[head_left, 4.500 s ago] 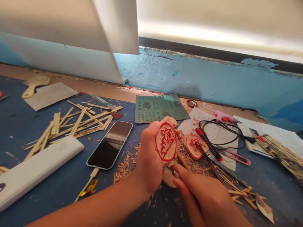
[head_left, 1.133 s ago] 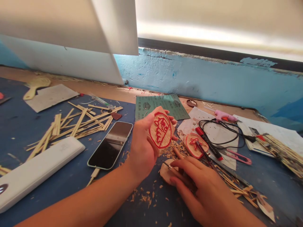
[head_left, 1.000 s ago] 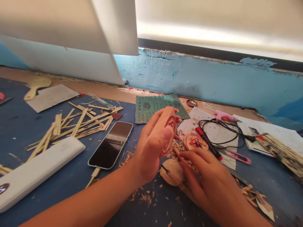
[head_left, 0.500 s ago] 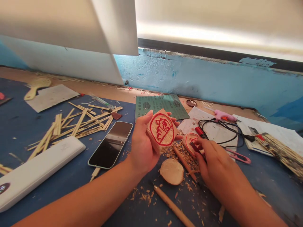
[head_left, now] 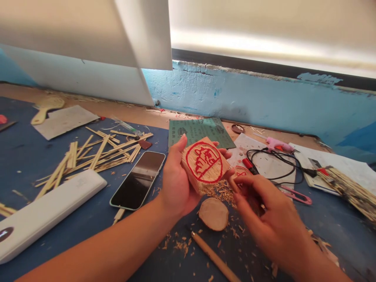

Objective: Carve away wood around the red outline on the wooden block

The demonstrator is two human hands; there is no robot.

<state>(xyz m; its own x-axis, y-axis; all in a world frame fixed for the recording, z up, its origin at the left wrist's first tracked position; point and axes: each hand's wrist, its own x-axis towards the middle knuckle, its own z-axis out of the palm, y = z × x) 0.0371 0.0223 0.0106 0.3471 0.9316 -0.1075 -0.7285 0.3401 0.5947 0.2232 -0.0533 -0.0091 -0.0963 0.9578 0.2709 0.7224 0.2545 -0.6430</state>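
My left hand (head_left: 179, 178) is wrapped round a wooden block (head_left: 204, 162), tilted so its face shows a red-outlined carved picture inside a red circle. Just to its right, my right hand (head_left: 261, 207) is closed in a pinch on a wooden-handled carving tool (head_left: 233, 183); only the end of the handle shows, the rest hidden by the fingers. Behind that hand lies a round wood slice with red lines (head_left: 241, 172), partly covered. A plain wood slice (head_left: 213, 214) rests below the block, near a second wooden-handled tool (head_left: 214, 256). Wood shavings (head_left: 221, 190) are scattered around.
A phone (head_left: 138, 180) and a long white device (head_left: 49, 213) lie to the left, with several thin sticks (head_left: 100, 152) behind. Green sandpaper (head_left: 202, 131) lies at the back. On the right are a black cable (head_left: 273, 164), pink glue gun (head_left: 279, 145) and stick bundle (head_left: 349, 190).
My right hand has let go of a small dark piece and taken up the wooden-handled tool from the shavings. The block in my left hand has turned slightly and shifted right.
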